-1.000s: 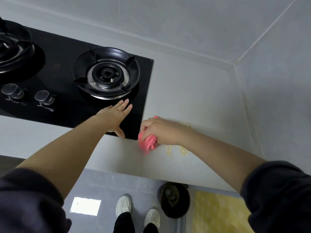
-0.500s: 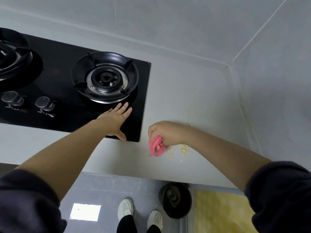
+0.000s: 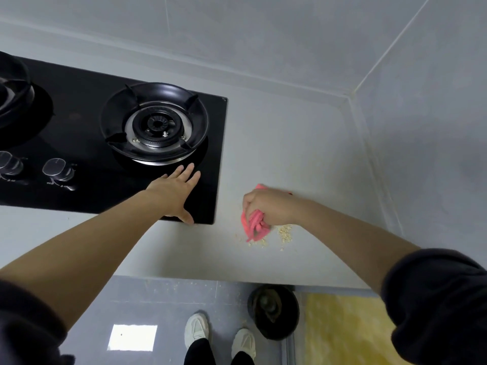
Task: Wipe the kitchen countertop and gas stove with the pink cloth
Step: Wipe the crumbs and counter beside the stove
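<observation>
My right hand [image 3: 271, 206] grips the bunched pink cloth [image 3: 254, 225] against the grey countertop [image 3: 290, 143], just right of the black glass gas stove [image 3: 84, 180]. Pale crumbs [image 3: 286, 231] lie under and beside the cloth. My left hand [image 3: 176, 193] rests flat with straight fingers on the stove's front right corner, below the right burner [image 3: 155, 125].
Two knobs [image 3: 56, 169] sit on the stove's front left, and a second burner [image 3: 13, 90] shows at the left edge. Grey walls meet at the corner [image 3: 350, 97] on the right. Below the counter edge stand my white shoes [image 3: 196, 329] and a dark round bin [image 3: 274, 310].
My right hand has moved the pink cloth rightward, away from the stove edge, over the crumbs. My left hand stays flat on the stove corner.
</observation>
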A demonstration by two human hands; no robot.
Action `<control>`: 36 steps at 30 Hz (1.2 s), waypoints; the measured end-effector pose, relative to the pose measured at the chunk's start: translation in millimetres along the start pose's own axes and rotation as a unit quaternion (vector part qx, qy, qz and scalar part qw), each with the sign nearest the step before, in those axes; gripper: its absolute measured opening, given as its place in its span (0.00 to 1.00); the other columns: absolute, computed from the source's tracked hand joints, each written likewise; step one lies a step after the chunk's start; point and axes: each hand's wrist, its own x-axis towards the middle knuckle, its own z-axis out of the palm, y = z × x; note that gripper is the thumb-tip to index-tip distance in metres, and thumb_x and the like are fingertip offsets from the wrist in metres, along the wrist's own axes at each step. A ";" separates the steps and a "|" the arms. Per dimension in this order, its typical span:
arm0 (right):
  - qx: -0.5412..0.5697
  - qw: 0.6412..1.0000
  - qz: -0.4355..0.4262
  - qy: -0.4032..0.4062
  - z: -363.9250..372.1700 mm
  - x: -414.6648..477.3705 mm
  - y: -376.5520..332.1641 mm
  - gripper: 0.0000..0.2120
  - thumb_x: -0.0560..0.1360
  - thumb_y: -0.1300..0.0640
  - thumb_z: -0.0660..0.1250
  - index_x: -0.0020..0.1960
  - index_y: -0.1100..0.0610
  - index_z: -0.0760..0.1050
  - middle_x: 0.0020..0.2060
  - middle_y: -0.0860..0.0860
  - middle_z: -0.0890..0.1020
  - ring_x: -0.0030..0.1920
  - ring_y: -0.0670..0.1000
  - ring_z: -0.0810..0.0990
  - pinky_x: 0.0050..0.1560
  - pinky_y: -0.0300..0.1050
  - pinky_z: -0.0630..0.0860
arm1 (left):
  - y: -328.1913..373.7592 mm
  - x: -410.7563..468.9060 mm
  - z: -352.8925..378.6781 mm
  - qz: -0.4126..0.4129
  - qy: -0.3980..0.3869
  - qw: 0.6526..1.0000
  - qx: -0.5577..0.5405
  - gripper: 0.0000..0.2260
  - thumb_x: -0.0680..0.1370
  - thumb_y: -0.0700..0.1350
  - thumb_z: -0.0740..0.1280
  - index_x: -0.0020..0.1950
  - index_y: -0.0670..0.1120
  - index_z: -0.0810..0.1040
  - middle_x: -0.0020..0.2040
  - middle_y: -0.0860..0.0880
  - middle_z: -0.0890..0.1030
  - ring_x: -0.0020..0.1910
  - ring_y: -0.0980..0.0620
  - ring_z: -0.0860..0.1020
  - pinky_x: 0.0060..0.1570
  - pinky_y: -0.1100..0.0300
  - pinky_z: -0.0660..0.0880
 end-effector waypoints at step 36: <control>0.253 0.930 0.109 0.244 44.3 -29.4 68.7 0.22 0.69 0.75 0.57 0.52 0.57 0.81 0.48 0.45 0.73 0.51 0.48 0.76 0.53 0.33 0.73 | 103.1 11.1 -8.4 -0.044 0.090 0.990 -0.097 0.31 0.82 0.51 0.51 0.79 0.44 0.39 0.79 0.46 0.43 0.78 0.47 0.42 0.76 0.47 0.43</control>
